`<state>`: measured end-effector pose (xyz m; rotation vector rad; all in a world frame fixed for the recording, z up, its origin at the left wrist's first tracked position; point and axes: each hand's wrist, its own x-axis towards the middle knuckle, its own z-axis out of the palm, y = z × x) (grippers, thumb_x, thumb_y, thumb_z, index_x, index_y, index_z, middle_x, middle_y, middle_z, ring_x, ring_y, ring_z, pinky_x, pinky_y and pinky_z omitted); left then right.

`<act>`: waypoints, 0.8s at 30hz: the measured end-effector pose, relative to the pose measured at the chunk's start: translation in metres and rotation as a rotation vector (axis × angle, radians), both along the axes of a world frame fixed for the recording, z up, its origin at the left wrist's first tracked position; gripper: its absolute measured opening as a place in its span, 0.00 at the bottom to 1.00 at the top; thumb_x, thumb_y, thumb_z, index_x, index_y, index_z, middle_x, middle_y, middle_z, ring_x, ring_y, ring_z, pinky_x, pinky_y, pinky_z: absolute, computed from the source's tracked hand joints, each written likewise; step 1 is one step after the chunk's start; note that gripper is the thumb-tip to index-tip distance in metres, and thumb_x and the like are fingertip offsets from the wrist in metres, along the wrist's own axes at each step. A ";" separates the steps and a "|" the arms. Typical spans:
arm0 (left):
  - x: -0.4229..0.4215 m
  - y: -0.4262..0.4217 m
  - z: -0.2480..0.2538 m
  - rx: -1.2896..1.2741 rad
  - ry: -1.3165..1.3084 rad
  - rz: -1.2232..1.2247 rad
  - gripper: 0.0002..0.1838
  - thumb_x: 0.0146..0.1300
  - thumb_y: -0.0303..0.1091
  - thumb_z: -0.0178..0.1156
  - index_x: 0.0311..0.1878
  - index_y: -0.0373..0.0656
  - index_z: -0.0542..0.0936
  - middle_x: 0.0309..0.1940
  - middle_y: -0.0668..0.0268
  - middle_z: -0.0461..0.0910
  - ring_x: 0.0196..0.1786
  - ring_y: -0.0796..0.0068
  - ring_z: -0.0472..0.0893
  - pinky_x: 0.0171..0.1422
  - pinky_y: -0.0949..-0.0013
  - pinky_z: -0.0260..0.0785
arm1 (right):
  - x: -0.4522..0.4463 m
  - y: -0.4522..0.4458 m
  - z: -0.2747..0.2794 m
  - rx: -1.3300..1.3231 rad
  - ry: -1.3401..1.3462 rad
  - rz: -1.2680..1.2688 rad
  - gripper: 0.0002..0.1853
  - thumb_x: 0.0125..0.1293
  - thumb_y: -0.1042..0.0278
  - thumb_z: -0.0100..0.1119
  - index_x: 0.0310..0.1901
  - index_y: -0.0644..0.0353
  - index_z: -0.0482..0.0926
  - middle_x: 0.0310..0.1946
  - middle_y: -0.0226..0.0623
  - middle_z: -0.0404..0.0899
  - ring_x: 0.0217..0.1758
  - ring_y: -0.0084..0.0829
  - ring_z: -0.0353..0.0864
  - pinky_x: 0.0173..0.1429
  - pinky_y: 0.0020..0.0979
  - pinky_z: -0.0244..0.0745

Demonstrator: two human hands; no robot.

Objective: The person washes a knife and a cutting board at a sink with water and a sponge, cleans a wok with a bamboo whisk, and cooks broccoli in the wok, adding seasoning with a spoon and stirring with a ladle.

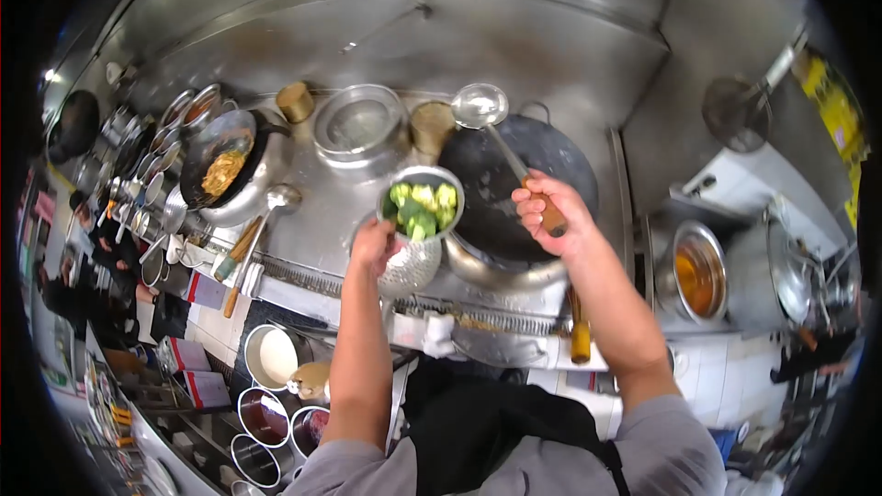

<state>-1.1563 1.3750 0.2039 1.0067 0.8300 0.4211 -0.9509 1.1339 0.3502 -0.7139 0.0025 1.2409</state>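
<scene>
partly hidden ladle (508,152), broccoli (420,209) covering bottom of bowl (424,171)

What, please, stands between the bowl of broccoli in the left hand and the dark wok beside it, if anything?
Nothing visible: in this view, the bowl overlaps the left edge of the wok. The ladle in the right hand crosses in front of the wok, but to the right of the bowl.

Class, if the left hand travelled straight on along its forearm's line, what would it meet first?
Probably the round metal basin beyond the left hand; depth is unclear, so the hand might pass above its rim.
</scene>
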 end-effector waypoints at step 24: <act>0.165 -0.023 0.022 1.536 0.269 0.256 0.10 0.55 0.24 0.54 0.42 0.40 0.75 0.60 0.41 0.69 0.47 0.37 0.78 0.51 0.48 0.73 | 0.011 -0.260 -0.162 -1.270 -1.841 0.368 0.49 0.56 0.80 0.51 0.76 0.38 0.40 0.45 0.57 0.78 0.40 0.57 0.81 0.45 0.53 0.75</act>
